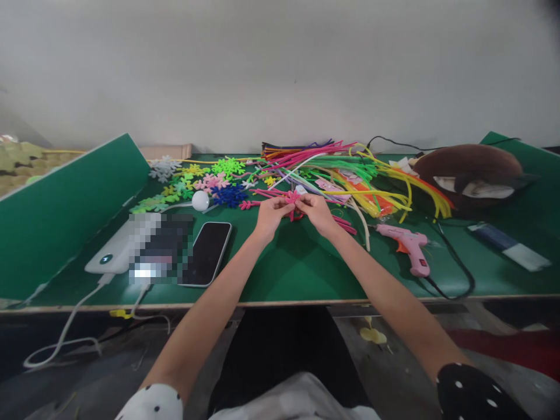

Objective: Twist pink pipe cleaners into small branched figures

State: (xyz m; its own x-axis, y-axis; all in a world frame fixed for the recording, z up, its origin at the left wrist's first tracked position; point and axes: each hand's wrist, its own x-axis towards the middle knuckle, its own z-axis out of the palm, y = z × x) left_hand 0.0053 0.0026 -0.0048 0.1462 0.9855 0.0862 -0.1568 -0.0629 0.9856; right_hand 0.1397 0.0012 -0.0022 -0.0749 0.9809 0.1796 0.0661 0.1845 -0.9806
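Observation:
Between both hands, above the middle of the green table, is a pink pipe-cleaner flower with short looped arms. My left hand pinches its left side between thumb and fingers. On the other side my right hand grips it the same way, thumbs close together. Further pink pipe cleaners lie behind and beside the hands. A small branched pink piece rests just left of my left hand. The fingertips hide part of the flower.
Finished pipe-cleaner snowflakes lie at the back left. Bundled pipe cleaners spread across the back. At right are a corded pink glue gun and a brown round object. A phone, power bank and white bulb sit left.

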